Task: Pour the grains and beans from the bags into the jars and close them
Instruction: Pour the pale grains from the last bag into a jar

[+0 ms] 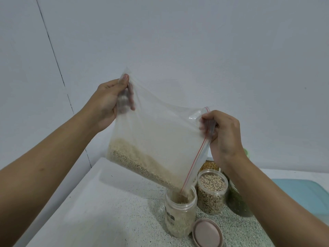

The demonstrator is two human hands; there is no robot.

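Head view: one wide-angle camera, worn on the person's head, facing forward and down. Range: close, with left hand (pixel 106 102) and right hand (pixel 223 136) at mid-frame. Upper half: the wall (pixel 178 32). Lower edge: the desk (pixel 114 207), seen from above.

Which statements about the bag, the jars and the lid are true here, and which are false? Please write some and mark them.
1. The left hand and the right hand both hold the bag over the open jar. True.
2. The pink lid sits on that jar. False: it lies on the counter beside it.
3. Some grain runs from the bag's lower corner into the jar. True.
4. The bag is empty. False: grain lies along its lower edge.
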